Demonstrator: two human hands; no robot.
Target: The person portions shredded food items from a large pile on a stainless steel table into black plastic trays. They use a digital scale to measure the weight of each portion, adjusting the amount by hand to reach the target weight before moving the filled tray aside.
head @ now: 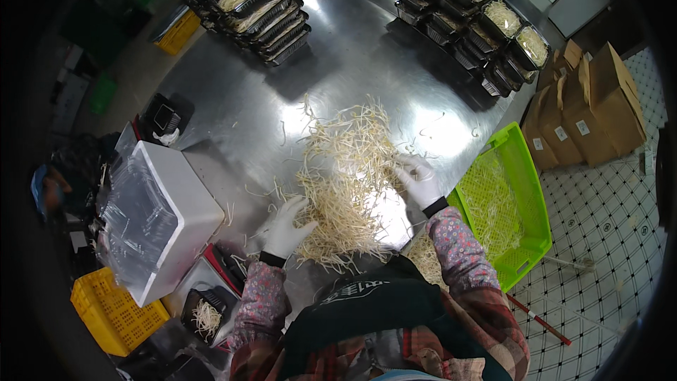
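Note:
A loose pile of bean sprouts [344,190] spreads over the stainless steel table [227,111] in front of me. At its lower left edge is my left hand [288,227] in a white glove, thumb and fingers spread, with nothing visible in its grasp. My right hand [418,177], also gloved, reaches into the pile's right edge. Its fingertips are among the sprouts, so whether they pinch any is unclear. Stray sprouts lie around the pile.
Stacks of sprout-filled black trays [275,16] and more trays [476,26] stand at the back. A green basket [537,190] with sprouts is at right, beside cardboard boxes [597,111]. At left are a white foam box [190,211], a scale holding a tray [214,301], and another person [74,180].

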